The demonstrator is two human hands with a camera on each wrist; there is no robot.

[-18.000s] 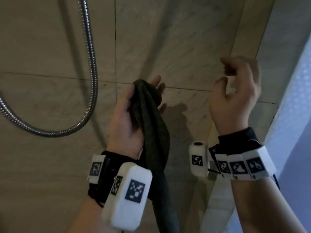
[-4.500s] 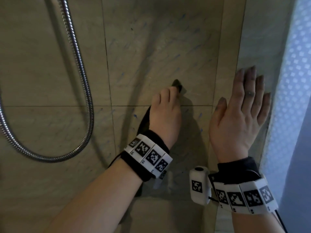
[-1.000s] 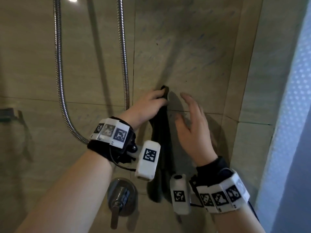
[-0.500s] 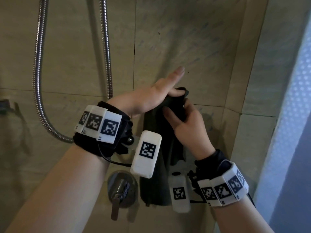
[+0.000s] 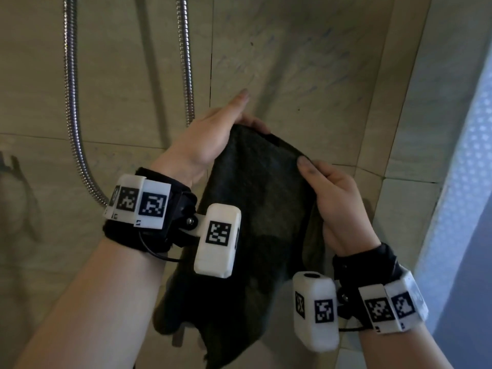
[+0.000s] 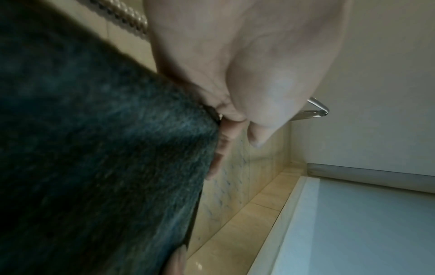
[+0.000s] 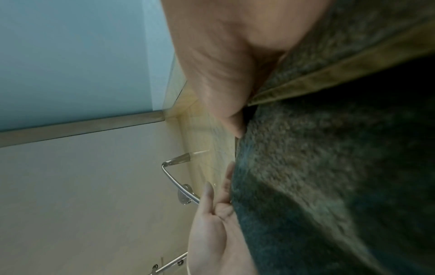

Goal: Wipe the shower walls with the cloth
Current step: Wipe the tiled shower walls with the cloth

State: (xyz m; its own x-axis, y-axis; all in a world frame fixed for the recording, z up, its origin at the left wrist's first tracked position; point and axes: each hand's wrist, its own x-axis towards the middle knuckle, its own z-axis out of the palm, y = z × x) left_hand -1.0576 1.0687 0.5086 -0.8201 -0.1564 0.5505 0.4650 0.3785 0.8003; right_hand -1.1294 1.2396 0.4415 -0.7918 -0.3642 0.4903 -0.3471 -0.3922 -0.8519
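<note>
A dark green cloth (image 5: 255, 203) hangs spread between both hands in front of the beige tiled shower wall (image 5: 306, 62). My left hand (image 5: 213, 134) grips its upper left edge, with the index finger sticking up. My right hand (image 5: 327, 187) pinches the upper right edge, thumb on the near side. The cloth's lower part droops past both wrist cameras. In the left wrist view the cloth (image 6: 94, 148) fills the left side below my left palm (image 6: 235, 55). In the right wrist view the cloth (image 7: 341, 167) fills the right side, and the left hand (image 7: 212, 223) shows beside it.
A metal shower hose (image 5: 72, 107) loops down the wall on the left. A frosted glass panel (image 5: 463, 182) stands on the right, next to the wall corner (image 5: 399, 102). The wrist views show a shower rail (image 7: 174, 176) and a ceiling edge (image 6: 364, 171).
Both hands have drawn apart and spread the bunched cloth wide. A second ago only the left hand held it against the wall; the right hand has taken its other edge.
</note>
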